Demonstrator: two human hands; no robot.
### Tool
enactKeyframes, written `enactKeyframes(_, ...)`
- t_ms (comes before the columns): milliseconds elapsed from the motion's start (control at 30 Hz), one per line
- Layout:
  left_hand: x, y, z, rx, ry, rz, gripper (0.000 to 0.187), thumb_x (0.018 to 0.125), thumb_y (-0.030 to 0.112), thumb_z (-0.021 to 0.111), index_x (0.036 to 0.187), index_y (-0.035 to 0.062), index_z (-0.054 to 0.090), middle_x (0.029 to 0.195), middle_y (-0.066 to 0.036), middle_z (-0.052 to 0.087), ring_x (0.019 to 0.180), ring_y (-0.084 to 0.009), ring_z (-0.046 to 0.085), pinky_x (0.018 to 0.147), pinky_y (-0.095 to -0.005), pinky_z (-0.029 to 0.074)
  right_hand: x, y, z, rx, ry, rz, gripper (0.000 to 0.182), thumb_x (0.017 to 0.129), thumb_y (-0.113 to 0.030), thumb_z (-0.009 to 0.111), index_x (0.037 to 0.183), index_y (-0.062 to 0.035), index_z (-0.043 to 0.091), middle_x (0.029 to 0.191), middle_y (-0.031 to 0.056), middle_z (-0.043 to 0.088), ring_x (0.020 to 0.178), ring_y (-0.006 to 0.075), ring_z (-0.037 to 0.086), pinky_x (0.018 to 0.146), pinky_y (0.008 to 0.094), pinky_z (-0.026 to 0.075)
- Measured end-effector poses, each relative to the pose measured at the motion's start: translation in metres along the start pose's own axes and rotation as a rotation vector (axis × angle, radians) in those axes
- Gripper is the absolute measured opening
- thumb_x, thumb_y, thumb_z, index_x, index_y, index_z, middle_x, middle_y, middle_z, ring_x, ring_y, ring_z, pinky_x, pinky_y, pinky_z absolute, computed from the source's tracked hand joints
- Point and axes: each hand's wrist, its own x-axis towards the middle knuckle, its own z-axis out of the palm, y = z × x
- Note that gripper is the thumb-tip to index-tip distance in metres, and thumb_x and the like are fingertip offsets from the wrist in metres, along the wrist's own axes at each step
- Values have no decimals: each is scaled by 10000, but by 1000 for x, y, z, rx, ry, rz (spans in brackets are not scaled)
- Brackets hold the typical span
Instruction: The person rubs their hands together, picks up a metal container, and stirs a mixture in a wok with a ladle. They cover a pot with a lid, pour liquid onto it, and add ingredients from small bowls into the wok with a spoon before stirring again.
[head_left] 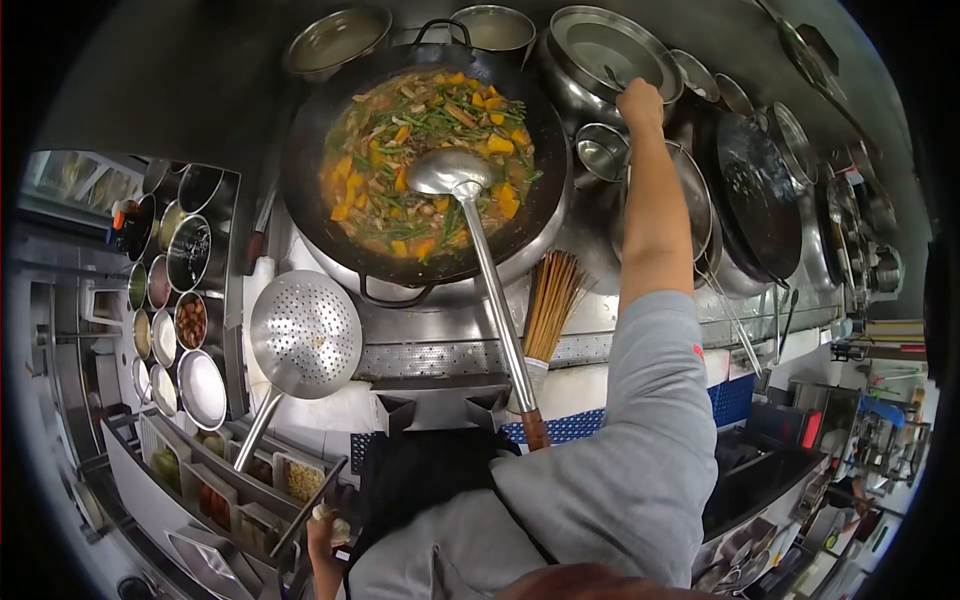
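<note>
The right hand (640, 103) was closed on a thin handle by the big pot (610, 50), upper right. The ladle (450, 172) rested in the wok (425, 160), mid-top. The left hand (322, 530), low down, held something small. A firm grip and slow pull seemed best.

A commercial kitchen seen from above: a stainless steel cooking range (450, 355) with a dark, greasy back wall (180, 80). To the left, a rack of round metal seasoning bowls (170, 290); to the right, stacked woks (760, 200) and a brightly lit shelf area (880, 400).
</note>
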Motion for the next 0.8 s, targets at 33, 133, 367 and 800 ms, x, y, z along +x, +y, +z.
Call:
enactKeyframes(33, 3, -6, 2, 9, -13, -1, 228, 781, 198, 725, 939, 52, 649, 744, -96, 650, 563, -253, 666, 410, -401, 538, -3, 0, -5, -39, -39, -48, 242, 822, -139, 603, 982, 16, 698, 1035, 269, 679, 998, 419, 662, 874, 466, 536)
enactKeyframes(133, 21, -27, 11, 40, -59, 20, 282, 770, 223, 739, 976, 53, 651, 760, -103, 659, 565, -256, 668, 424, -398, 553, -13, 3, -29, -145, -27, -159, 243, 832, -123, 581, 995, 41, 655, 972, 281, 682, 961, 413, 675, 828, 466, 551)
enactKeyframes(367, 72, -23, 32, 8, -134, 48, 286, 762, 240, 683, 986, 66, 646, 777, -92, 650, 613, -244, 661, 457, -406, 536, -68, 27, -103, -187, 263, -255, 173, 880, -124, 499, 974, 11, 553, 880, 250, 690, 803, 420, 692, 717, 495, 565)
enactKeyframes(800, 102, -18, 46, 23, -24, 217, 321, 798, 290, 665, 910, -5, 723, 784, -115, 691, 692, -222, 664, 598, -379, 511, -85, 83, -74, 205, 562, -211, 240, 873, -212, 605, 771, -3, 664, 765, 200, 701, 682, 346, 700, 633, 447, 569)
